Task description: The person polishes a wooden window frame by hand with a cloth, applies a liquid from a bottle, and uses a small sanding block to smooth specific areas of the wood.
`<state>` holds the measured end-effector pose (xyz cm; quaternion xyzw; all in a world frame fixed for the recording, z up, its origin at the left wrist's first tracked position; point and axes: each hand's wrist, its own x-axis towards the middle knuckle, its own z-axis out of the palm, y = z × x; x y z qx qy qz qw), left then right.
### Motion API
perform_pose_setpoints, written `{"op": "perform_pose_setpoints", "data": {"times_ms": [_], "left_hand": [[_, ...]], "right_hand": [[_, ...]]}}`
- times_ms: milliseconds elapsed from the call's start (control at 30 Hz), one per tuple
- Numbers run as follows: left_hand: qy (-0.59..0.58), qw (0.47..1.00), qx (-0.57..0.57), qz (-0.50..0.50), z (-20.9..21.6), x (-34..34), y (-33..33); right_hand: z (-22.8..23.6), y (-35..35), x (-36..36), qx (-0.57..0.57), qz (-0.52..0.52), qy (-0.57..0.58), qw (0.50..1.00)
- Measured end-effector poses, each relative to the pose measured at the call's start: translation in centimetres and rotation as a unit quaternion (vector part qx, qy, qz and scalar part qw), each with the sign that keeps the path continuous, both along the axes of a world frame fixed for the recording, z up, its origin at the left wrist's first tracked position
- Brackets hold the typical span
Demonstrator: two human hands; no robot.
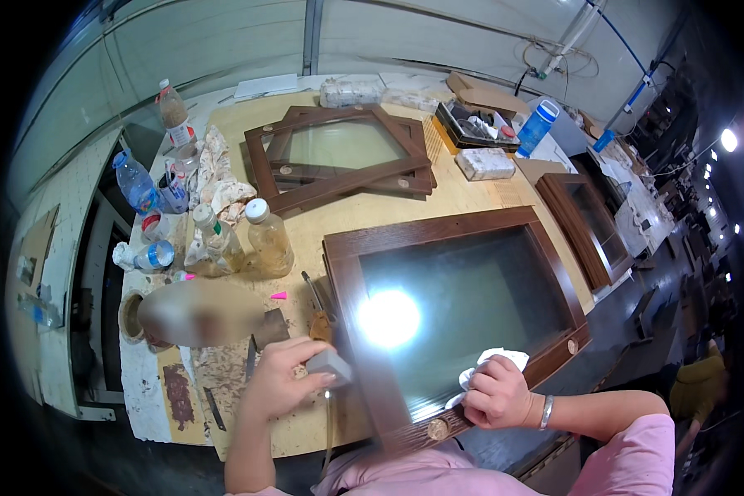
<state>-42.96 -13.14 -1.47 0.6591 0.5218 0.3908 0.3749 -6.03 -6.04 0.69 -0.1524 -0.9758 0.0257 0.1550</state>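
Observation:
A brown wood-framed glass door panel [438,231] lies on the bench in front of me, a bright light mirrored in its pane. My left hand [283,382] grips a small grey block [329,366], perhaps a sanding sponge, beside the panel's left frame piece. On the near right part of the panel, my right hand [500,397] is closed round a crumpled white cloth [514,357]. The cloth lies against the glass near the frame's inner edge. A round, light-coloured disc [436,429] sits on the near frame corner, and another disc [573,347] on the right corner.
Two more framed panels [339,197] are stacked at the back. On the left stand several bottles, including a white-capped one [269,244], near a stained rag [215,178]. A black tray [475,128], a blue bottle [537,128] and another frame [583,227] are at the right.

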Motion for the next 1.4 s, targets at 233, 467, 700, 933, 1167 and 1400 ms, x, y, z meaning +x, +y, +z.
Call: {"op": "perform_pose_setpoints", "data": {"times_ms": [233, 467, 700, 933, 1167, 1400], "left_hand": [[-0.431, 0.88, -0.02, 0.196, -2.9, -0.1, 1.2], [-0.362, 0.868, -0.006, 0.34, -6.2, -5.7, -5.2], [0.306, 0.729, 0.07, 0.608, -7.2, -23.5, -11.9], [0.437, 0.718, -0.02, 0.541, -9.0, -25.1, -9.2], [0.416, 0.71, -0.065, 0.564, -9.9, -25.6, -9.0], [0.418, 0.721, -0.071, 0.548, -9.7, -25.6, -9.1]], "right_hand": [[-0.3, -0.1, 0.1, 0.017, 0.002, -0.003, 1.0], [-0.7, -0.6, 0.1, 0.014, -0.012, 0.01, 1.0], [-0.8, -0.4, -0.6, 0.013, 0.002, 0.018, 1.0], [-0.6, -0.3, -0.5, 0.015, -0.001, 0.014, 1.0], [-0.5, -0.4, -0.8, 0.018, -0.001, 0.019, 1.0], [-0.4, -0.5, -0.8, 0.024, -0.001, 0.015, 1.0]]}}
